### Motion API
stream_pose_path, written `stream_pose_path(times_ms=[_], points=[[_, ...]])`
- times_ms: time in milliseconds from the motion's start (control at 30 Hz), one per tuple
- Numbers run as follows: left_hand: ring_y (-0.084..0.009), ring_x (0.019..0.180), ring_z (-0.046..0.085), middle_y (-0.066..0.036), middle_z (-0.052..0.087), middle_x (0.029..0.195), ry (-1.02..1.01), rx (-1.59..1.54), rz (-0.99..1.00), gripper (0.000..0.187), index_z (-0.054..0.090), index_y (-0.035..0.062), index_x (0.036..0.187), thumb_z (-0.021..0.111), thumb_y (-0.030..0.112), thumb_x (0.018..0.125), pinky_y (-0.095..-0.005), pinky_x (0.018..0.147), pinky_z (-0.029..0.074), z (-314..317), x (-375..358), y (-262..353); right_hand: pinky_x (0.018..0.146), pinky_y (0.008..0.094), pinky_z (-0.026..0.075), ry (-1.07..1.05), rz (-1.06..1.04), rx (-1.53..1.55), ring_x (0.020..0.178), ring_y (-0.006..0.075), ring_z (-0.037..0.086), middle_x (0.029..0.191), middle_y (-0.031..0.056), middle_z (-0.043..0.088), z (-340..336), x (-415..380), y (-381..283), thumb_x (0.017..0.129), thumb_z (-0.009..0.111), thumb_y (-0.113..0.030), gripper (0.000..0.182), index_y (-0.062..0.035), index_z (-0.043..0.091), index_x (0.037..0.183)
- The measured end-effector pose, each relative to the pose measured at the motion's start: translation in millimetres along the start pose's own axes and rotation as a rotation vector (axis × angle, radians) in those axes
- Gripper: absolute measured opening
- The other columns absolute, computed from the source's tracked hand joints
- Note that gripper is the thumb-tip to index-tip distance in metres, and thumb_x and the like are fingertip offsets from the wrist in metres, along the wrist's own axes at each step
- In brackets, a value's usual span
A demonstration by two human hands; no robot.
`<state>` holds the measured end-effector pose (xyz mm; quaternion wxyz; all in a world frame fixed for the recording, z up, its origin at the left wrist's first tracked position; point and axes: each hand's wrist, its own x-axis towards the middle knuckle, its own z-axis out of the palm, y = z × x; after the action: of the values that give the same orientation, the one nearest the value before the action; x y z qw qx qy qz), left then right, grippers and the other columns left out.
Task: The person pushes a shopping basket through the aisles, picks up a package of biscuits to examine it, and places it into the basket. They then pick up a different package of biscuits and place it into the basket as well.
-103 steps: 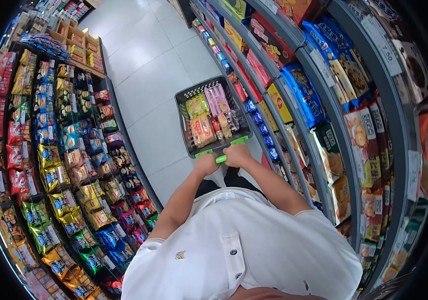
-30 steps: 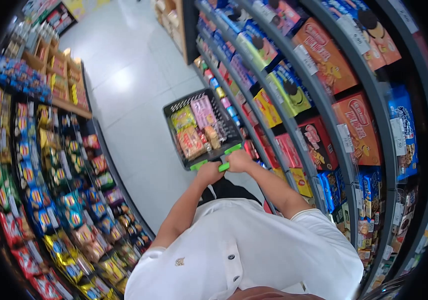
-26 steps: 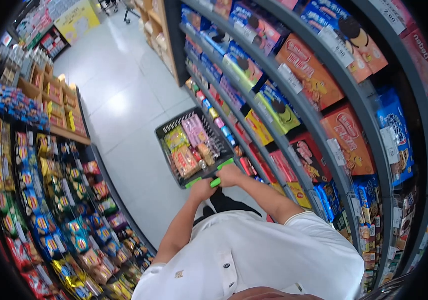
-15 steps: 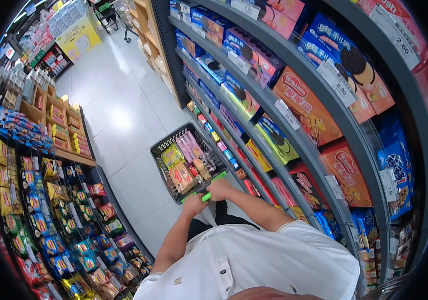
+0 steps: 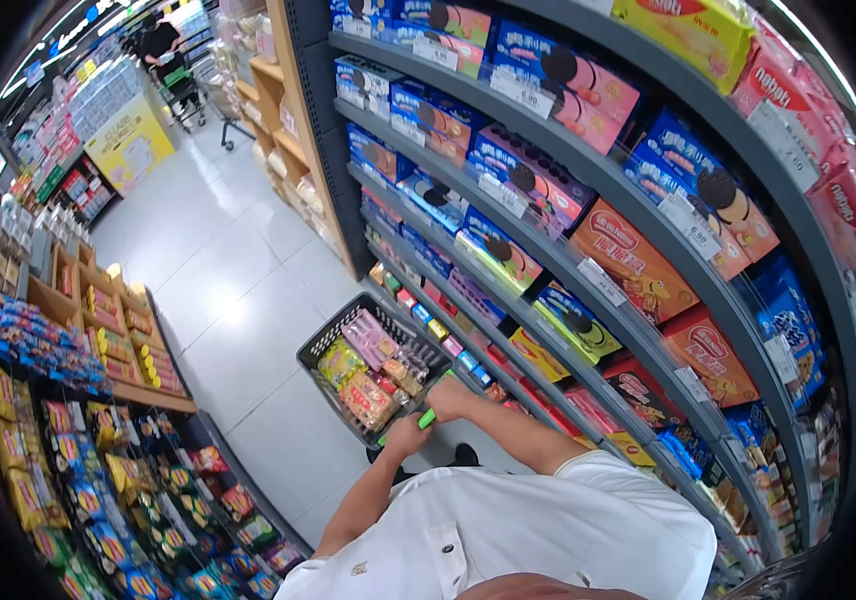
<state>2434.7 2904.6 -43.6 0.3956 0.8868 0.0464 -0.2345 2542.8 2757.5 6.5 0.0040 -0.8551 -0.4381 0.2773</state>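
Note:
Both my hands are closed around the green handle (image 5: pixel 428 418) of a black shopping basket (image 5: pixel 310 372). My left hand (image 5: pixel 408 435) grips it on the left, and my right hand (image 5: pixel 451 399) sits just above and to the right, close beside it. In the basket lie a pink package (image 5: pixel 372 341), a green package (image 5: pixel 340 364), a clear pack of brownish food (image 5: pixel 368 402) and other small packets. The basket is in front of my feet on the tiled floor, near the right-hand shelves.
Shelves (image 5: pixel 508 190) of boxed cookies and wafers curve along the right. Bagged snacks (image 5: pixel 113 475) hang at left, below a wooden display (image 5: pixel 113 310). Pale floor tiles (image 5: pixel 238 310) run ahead towards a yellow promotional stand (image 5: pixel 130 150) and a person in black (image 5: pixel 160 45) with a cart.
My view has tilted up slightly, and the distant person now shows behind the cart. Shelves and displays have shifted in the picture. Both hands keep their hold on the handle.

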Motion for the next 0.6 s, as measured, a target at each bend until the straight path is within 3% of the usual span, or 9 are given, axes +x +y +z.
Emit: stream_pose_path(times_ms=[67, 133, 167, 267, 300, 433, 533, 600], points=[[-0.0437, 0.092, 0.066, -0.025, 0.069, 0.094, -0.001, -0.015, 0.06, 0.039, 0.067, 0.0057, 0.102, 0.063, 0.04, 0.084, -0.0529, 0.083, 0.051, -20.6, 9.7, -7.4, 0.085, 0.0494, 0.05, 0.032, 0.063, -0.107, 0.087, 0.033, 0.069, 0.082, 0.0117, 0.071, -3.5, 13.5, -4.8, 0.072, 0.067, -0.028, 0.023, -0.0107, 0.074, 0.085], [-0.044, 0.092, 0.065, -0.026, 0.069, 0.095, -0.005, -0.034, 0.117, 0.04, 0.066, 0.0052, 0.104, 0.063, 0.04, 0.085, -0.0531, 0.083, 0.051, -36.1, 20.6, -18.4, 0.097, 0.0496, 0.042, 0.294, 0.213, -0.135, 0.107, 0.0313, 0.061, 0.091, 0.0084, 0.07, 21.3, 34.3, -10.8, 0.075, 0.066, -0.023, 0.018, -0.0125, 0.075, 0.087], [-0.0442, 0.093, 0.065, -0.026, 0.069, 0.096, -0.011, -0.032, 0.118, 0.04, 0.066, 0.0046, 0.104, 0.062, 0.04, 0.085, -0.0532, 0.083, 0.051, -41.3, 26.1, -26.2, 0.103, 0.0519, 0.038, 0.276, 0.292, -0.062, 0.12, 0.0325, 0.051, 0.103, 0.0095, 0.066, 16.8, 40.5, -18.9, 0.077, 0.066, -0.019, 0.019, -0.0116, 0.073, 0.094], [-0.0443, 0.093, 0.065, -0.026, 0.069, 0.097, -0.028, -0.03, 0.152, 0.041, 0.066, 0.0036, 0.103, 0.061, 0.041, 0.086, -0.0531, 0.084, 0.051, -60.4, 39.9, -44.0, 0.107, 0.0558, 0.035, 0.391, 0.379, 0.009, 0.122, 0.0342, 0.05, 0.111, 0.0111, 0.063, 3.8, 50.7, -41.6, 0.075, 0.069, -0.018, 0.025, -0.0105, 0.071, 0.1], [-0.0442, 0.092, 0.066, -0.026, 0.069, 0.096, -0.038, -0.038, 0.153, 0.041, 0.067, 0.0022, 0.102, 0.062, 0.039, 0.085, -0.0528, 0.083, 0.051, -66.1, 42.0, -48.7, 0.11, 0.0601, 0.031, 0.402, 0.376, 0.033, 0.125, 0.0361, 0.048, 0.117, 0.0108, 0.06, 3.7, 54.5, -46.5, 0.075, 0.07, -0.017, 0.034, -0.012, 0.068, 0.109], [-0.0442, 0.092, 0.066, -0.026, 0.069, 0.096, -0.044, -0.011, 0.142, 0.041, 0.068, 0.0012, 0.101, 0.062, 0.038, 0.084, -0.052, 0.083, 0.051, -80.5, 50.4, -55.9, 0.11, 0.0605, 0.03, 0.427, 0.372, 0.026, 0.127, 0.0365, 0.046, 0.119, 0.0098, 0.059, -2.9, 62.3, -52.0, 0.076, 0.07, -0.018, 0.038, -0.0149, 0.066, 0.114], [-0.0442, 0.093, 0.065, -0.026, 0.069, 0.097, -0.067, -0.013, 0.147, 0.041, 0.068, 0.0013, 0.101, 0.062, 0.038, 0.085, -0.0519, 0.083, 0.051, -88.3, 51.8, -58.1, 0.108, 0.0609, 0.031, 0.342, 0.359, 0.023, 0.126, 0.0354, 0.047, 0.121, 0.0097, 0.059, -12.3, 68.5, -52.8, 0.077, 0.071, -0.02, 0.041, -0.0161, 0.064, 0.117], [-0.044, 0.093, 0.066, -0.026, 0.069, 0.096, -0.056, -0.024, 0.161, 0.041, 0.067, 0.0013, 0.101, 0.063, 0.038, 0.084, -0.0519, 0.083, 0.051, -89.3, 55.8, -62.2, 0.105, 0.0607, 0.033, 0.173, 0.351, 0.026, 0.124, 0.0338, 0.049, 0.12, 0.0087, 0.06, -20.9, 76.1, -48.6, 0.077, 0.07, -0.021, 0.038, -0.0168, 0.065, 0.115]])
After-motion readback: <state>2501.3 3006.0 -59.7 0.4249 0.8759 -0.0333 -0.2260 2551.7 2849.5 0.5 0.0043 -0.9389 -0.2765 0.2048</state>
